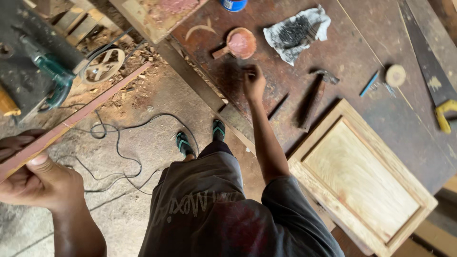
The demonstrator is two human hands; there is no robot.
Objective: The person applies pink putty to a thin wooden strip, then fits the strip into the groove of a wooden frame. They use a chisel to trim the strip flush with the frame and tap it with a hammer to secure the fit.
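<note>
My left hand [40,183] at the lower left grips one end of a long thin reddish wooden strip [90,107], which runs up and to the right over the sawdust floor. My right hand [253,83] reaches out onto the dark workbench [362,47], its fingers bent down against the surface just below a small round wooden scoop [240,44] filled with pinkish powder. Whether the fingers pinch anything is hidden. A crumpled paper with a heap of dark nails [297,32] lies to the right of the scoop.
A hammer [316,95] lies right of my arm. Beside it are a pale framed wood panel [362,176], a blue pencil [369,84], a round wooden disc [395,75] and a hand saw [431,71]. A green power tool [54,78] and a black cable [119,143] are at the left.
</note>
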